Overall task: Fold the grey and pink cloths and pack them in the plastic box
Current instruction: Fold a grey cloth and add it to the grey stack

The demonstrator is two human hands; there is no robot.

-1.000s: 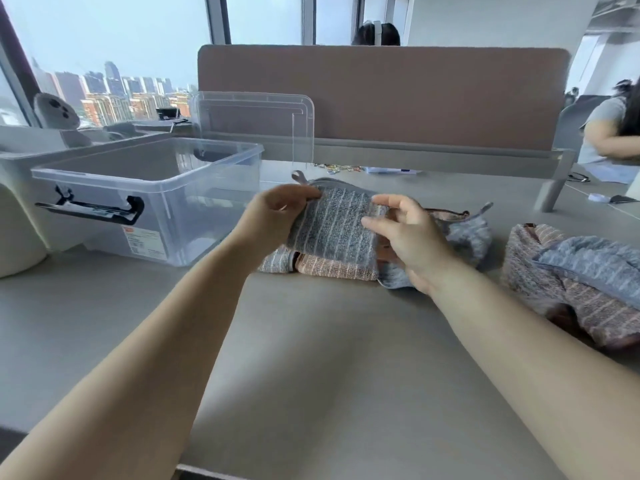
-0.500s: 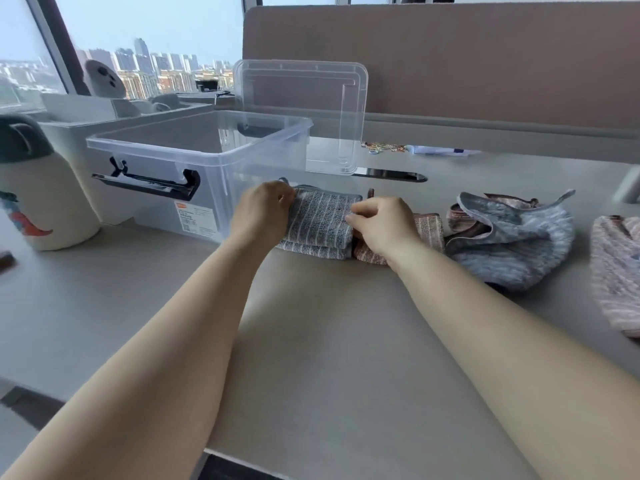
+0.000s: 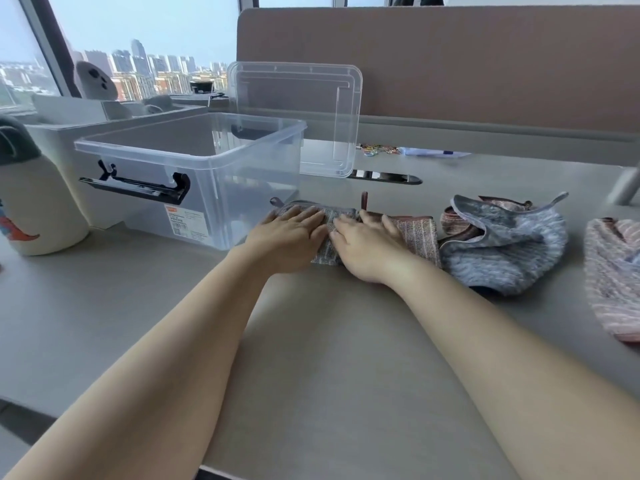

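Grey cloth [image 3: 325,253], folded: flat on the counter [image 3: 329,341] just right of the plastic box [image 3: 242,202], touching a folded pink cloth [image 3: 419,233]. Your left grip [image 3: 291,230] and right grip [image 3: 367,244] press down on it, fingers straight, clasping nothing. Crumpled cloths [image 3: 502,251]: further right of the box.

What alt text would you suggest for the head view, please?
The left hand and right hand press a folded grey cloth flat on a desk beside an open clear box; its lid stands behind, and crumpled cloths lie to the right.
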